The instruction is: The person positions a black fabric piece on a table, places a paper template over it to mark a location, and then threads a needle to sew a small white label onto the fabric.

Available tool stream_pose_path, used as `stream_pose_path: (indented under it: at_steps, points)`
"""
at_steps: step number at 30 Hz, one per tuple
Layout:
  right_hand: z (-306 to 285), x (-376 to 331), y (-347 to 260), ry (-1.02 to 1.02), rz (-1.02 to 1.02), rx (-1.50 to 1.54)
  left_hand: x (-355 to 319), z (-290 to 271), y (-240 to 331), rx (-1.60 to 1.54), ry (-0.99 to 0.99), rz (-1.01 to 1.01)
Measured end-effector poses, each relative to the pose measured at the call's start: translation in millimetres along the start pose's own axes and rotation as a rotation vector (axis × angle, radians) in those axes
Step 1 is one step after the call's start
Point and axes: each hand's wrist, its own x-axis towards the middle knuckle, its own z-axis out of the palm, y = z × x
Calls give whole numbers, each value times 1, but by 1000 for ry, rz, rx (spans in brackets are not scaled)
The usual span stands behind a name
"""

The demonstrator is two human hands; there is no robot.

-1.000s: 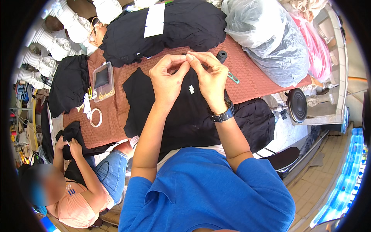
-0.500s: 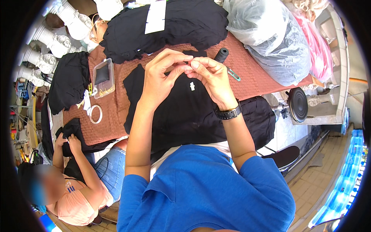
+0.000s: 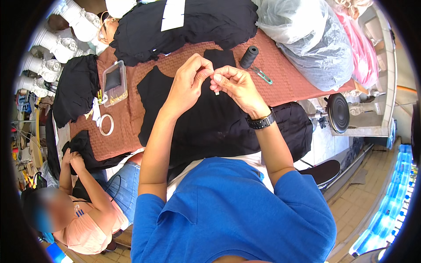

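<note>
My left hand (image 3: 188,83) and right hand (image 3: 239,90) meet at the fingertips above a black garment (image 3: 188,125) spread across the table and my lap. Thumb and forefinger of each are pinched; whatever sits between them is too small to make out. A small white label (image 3: 217,92) on the garment shows just under my right fingers. Beyond my right hand stands a spool of black thread (image 3: 249,57), and beside it lies a pair of green-handled thread snips (image 3: 264,77).
A clear plastic box (image 3: 115,83) and a white ring-shaped roll (image 3: 106,125) lie to the left. Black cloth (image 3: 188,26) is heaped at the back. Stuffed plastic bags (image 3: 311,48) crowd the far right. At lower left, a person (image 3: 90,223) handles dark cloth.
Both hands remain pinched together. My right hand has come slightly lower and now partly covers the white label. The view has shifted a little.
</note>
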Motion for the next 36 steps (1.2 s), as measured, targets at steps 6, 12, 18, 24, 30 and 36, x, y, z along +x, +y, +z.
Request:
stream_pose_path:
  at_steps: [6, 12, 18, 24, 30, 36]
  points:
    - [-10, -2, 3, 28, -13, 174, -2, 10, -18, -650, 84, -256]
    - [-37, 0, 3, -42, -33, 281, 4, 14, -42, -1070, 19, -249]
    - [-73, 19, -12, -2, 73, 218, 20, 49, -43, 79, 209, -42]
    - [-87, 36, -33, 64, -73, -64, 47, 63, -60, 20, 239, -69]
    - [-100, 70, -87, 255, -377, -602, 66, 79, -82, 111, 213, -7]
    - [-127, 102, -143, 335, -495, -671, 79, 88, -84, 79, 84, -151]
